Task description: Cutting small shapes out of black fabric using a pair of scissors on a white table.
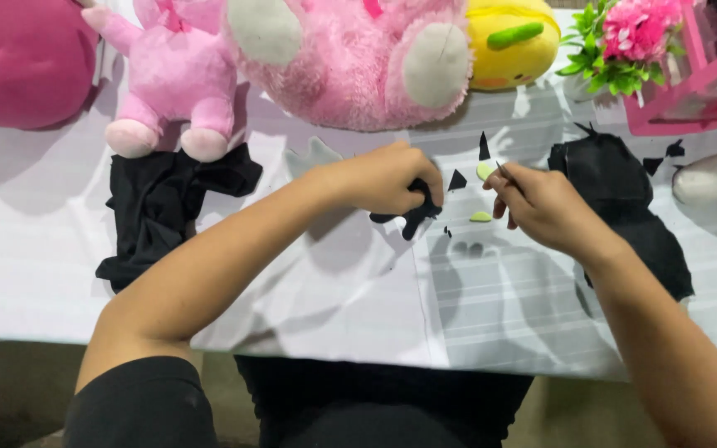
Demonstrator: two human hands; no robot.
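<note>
A white table [60, 274] covered in pale cloth spans the frame above a dim floor strip at the bottom edge. At centre, the left hand [387, 178] is curled closed around a small black fabric piece [412, 217]. Just right of it, the right hand [541, 207] pinches a thin needle [504, 172] between closed fingertips, touching a pale green scrap [485, 170]. Black cloth [159, 207] lies at left, more black cloth [616, 178] at right. Along the top edge sit pink plush toys [184, 75], a yellow plush [512, 41] and pink flowers [632, 33].
</note>
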